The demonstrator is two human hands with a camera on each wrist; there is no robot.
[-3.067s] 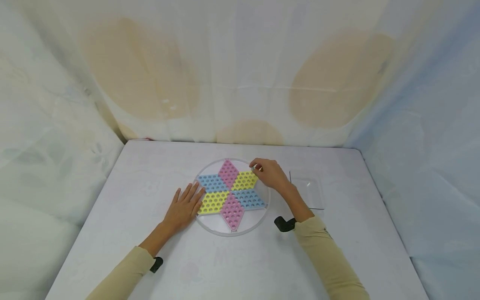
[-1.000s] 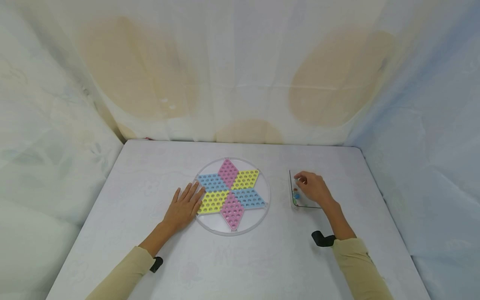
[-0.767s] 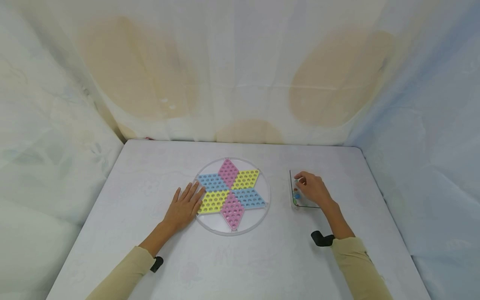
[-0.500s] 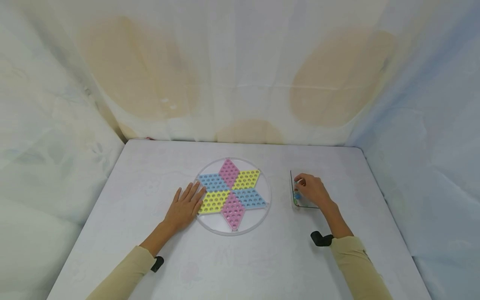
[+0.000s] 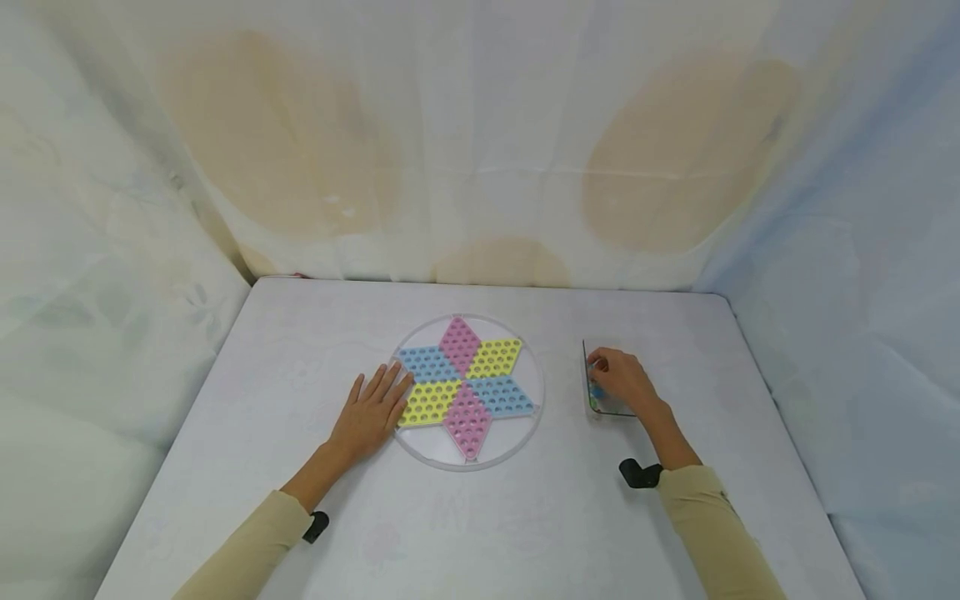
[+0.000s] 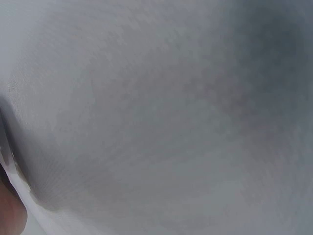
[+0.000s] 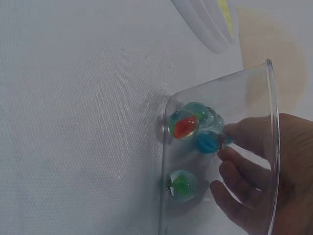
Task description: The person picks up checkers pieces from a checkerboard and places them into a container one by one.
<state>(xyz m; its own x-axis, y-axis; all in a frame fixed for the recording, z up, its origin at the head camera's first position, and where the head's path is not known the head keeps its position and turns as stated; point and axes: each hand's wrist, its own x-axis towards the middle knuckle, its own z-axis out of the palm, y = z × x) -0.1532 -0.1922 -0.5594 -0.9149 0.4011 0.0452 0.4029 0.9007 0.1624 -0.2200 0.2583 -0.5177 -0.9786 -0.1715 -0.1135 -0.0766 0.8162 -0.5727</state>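
Note:
A round Chinese checkers board [image 5: 467, 467] with a pink, yellow and blue star lies on the table. My left hand [image 5: 367, 419] rests flat on the board's left side, fingers spread. To the right stands a clear plastic box [image 5: 611, 410]. My right hand [image 5: 624, 379] reaches down into it, fingers bent. In the right wrist view, thumb and a fingertip pinch a small bluish marble [image 7: 226, 140], partly hidden. Touching or close beside it is a blue marble [image 7: 208, 142]. A red-streaked marble [image 7: 185, 126] and a green-streaked marble [image 7: 181, 185] lie in the box too.
A white cloth covers the table [image 5: 480, 533]. Patterned curtains [image 5: 487, 150] hang behind and at both sides. The left wrist view is mostly blurred pale surface, with a bit of a finger [image 6: 11, 215] at the lower left.
My right hand has gone from the board's upper right yellow point to the clear box. Over the last second its fingers have sunk slightly lower there. The left hand has stayed put.

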